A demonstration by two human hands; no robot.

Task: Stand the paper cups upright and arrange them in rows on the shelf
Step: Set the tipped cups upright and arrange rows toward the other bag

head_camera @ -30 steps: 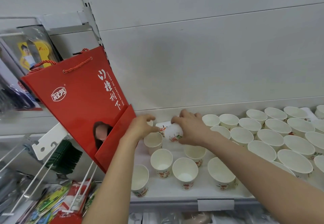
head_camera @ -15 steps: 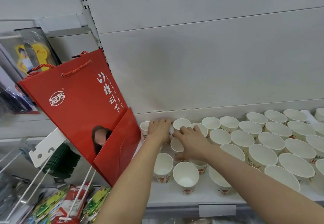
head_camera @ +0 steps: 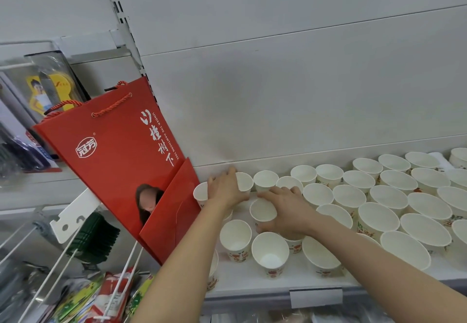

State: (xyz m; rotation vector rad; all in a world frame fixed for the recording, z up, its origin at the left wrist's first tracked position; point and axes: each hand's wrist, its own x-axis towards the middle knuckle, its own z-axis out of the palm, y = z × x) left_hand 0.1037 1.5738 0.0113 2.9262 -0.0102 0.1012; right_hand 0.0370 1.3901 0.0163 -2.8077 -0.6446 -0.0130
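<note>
Now both hands work the shelf's (head_camera: 252, 281) back-left corner. The right hand (head_camera: 285, 209) curls its fingers round an upright cup (head_camera: 263, 210), mouth up, just behind the front cups; the left hand (head_camera: 225, 191), fingers relaxed, rests against a back-row cup (head_camera: 244, 182).

the left hand (head_camera: 225, 192) hides part of a back-row cup (head_camera: 243, 181); rightmost cups (head_camera: 458, 157) are cut off.

The cups (head_camera: 270, 253) are matt white paper with red print low on the walls. The shelf (head_camera: 252, 279) and back panel (head_camera: 278, 95) look like smooth painted metal — the red bag (head_camera: 118, 161) is glossy paper with twisted cord handles (head_camera: 111, 105).
</note>
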